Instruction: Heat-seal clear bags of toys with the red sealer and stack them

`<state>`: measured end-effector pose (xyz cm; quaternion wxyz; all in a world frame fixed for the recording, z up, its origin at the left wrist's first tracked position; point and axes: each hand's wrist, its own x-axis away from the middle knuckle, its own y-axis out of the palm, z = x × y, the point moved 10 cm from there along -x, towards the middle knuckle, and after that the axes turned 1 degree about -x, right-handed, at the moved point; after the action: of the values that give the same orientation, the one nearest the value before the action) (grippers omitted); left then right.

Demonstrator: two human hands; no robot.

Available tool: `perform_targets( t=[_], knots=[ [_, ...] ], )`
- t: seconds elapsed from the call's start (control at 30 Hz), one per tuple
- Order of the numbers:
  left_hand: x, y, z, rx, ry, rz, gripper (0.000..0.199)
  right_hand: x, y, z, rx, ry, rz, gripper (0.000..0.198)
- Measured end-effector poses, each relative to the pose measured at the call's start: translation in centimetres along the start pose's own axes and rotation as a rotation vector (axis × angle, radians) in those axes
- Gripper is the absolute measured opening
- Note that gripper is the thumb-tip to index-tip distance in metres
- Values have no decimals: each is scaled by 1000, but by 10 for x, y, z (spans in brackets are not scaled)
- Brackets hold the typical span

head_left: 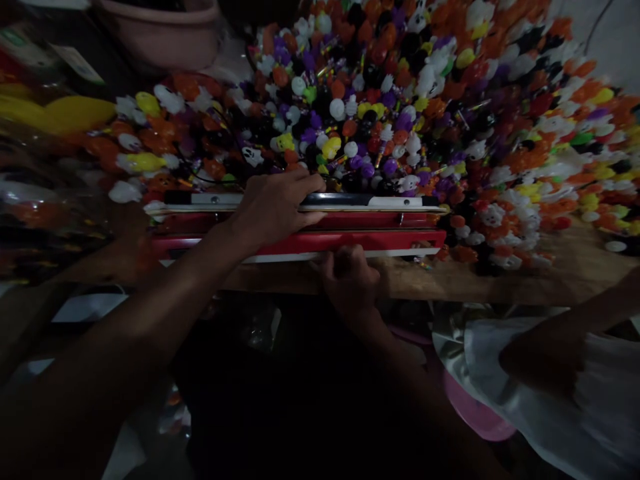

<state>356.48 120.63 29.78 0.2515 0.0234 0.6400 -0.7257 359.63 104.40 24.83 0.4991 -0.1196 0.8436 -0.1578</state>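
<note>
A long, red, bar-shaped device with a hinged black-and-white upper bar (300, 238) lies lengthwise from nine to three o'clock near the front edge of a brown wooden bench (465, 287), its upper bar raised on the far side with a narrow gap below. The left hand (275, 208), palm down, is partly closed over the upper bar, its fingers across the top and its thumb along the near side. The right hand (351, 283) is at the near red edge, just past six o'clock, with fingers curled; whether it pinches anything cannot be told.

From ten through three o'clock spreads a large heap of small plastic figures in orange, white, purple, black and yellow (367, 110), the nearest ones just beside the device. At eleven o'clock, beyond the heap, stands a dull pink, round plastic basin (165, 37). At four o'clock, another person's bent arm (543, 353) lies across pale, glossy cloth (485, 340), with a bright pink plastic tub (475, 407) partly visible below.
</note>
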Motion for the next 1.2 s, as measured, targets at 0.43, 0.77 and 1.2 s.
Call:
perform_targets(
  t=[0.43,0.77,1.2],
  knots=[
    [0,1,3,-64,-3,32,29,-2,5,14,-114,96,-133,22],
    [22,3,18,-178,3,48,31,61,-20,92,-130,354,-643,39],
    [97,13,61,-297,286,453,23,93,-14,131,-295,841,-641,40]
  ],
)
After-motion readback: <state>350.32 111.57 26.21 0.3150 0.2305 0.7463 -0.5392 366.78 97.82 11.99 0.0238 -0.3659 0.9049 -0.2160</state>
